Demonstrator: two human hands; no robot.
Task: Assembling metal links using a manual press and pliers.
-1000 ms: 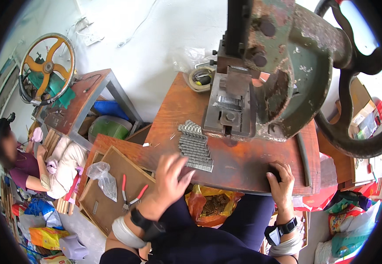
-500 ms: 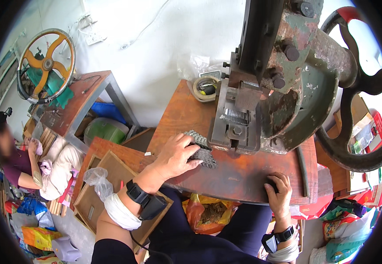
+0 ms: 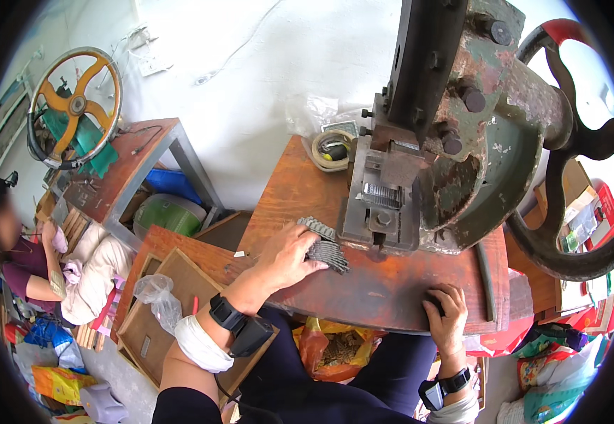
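My left hand (image 3: 290,256) is closed around a bundle of grey, ribbed strips (image 3: 328,253), just above the wooden table (image 3: 286,185) and left of the press's die. What the strips are made of I cannot tell. The green, worn hand press (image 3: 515,166) stands on the table, its steel die block (image 3: 381,220) bolted at the front left. A small ribbed piece (image 3: 382,195) lies in the die block. My right hand (image 3: 448,316) rests on the table's front edge, fingers loosely bent and apart, with nothing in it.
A dark bar (image 3: 486,283) lies at the table's right. The press's big handwheel (image 3: 568,141) reaches out to the right. A tape roll (image 3: 332,147) sits behind the die. Wooden trays (image 3: 153,348) are at lower left. A co-worker (image 3: 28,261) sits at far left beside another wheel (image 3: 76,106).
The bundle of strips has tilted and fanned slightly in my left hand. The whole view has shifted a little. My right hand stays at the table edge.
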